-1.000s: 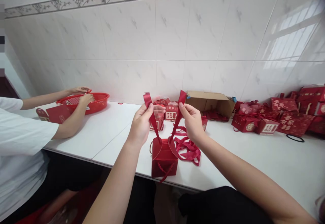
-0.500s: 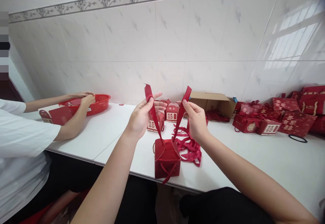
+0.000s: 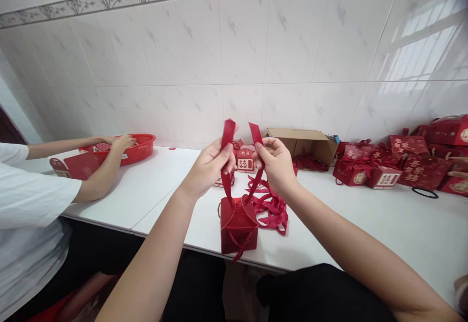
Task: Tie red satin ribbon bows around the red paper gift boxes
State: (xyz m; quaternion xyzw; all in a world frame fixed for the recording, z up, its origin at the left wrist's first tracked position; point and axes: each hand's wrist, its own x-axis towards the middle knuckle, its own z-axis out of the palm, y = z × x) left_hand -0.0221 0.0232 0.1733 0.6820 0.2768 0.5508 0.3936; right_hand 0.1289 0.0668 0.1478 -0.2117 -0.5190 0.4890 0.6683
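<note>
Ribbon ends [image 3: 228,132] are pinched by left hand [image 3: 207,172] and right hand [image 3: 280,167], above red box [image 3: 239,239] at front edge of bench [image 3: 155,180].

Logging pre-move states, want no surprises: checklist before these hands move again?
1. Left hand gripping its strip: ok, pinched between thumb and fingers.
2. Right hand gripping the other strip: ok, also pinched.
3. Box upright on the table: ok, though close to the front edge.
4. Flaps meeting at the top: not ok, a gap shows between them.
5. Strips joined inside the box: cannot tell, the flaps hide it.
6. Co-worker's hands out of the way: ok, over at the basin.
</note>
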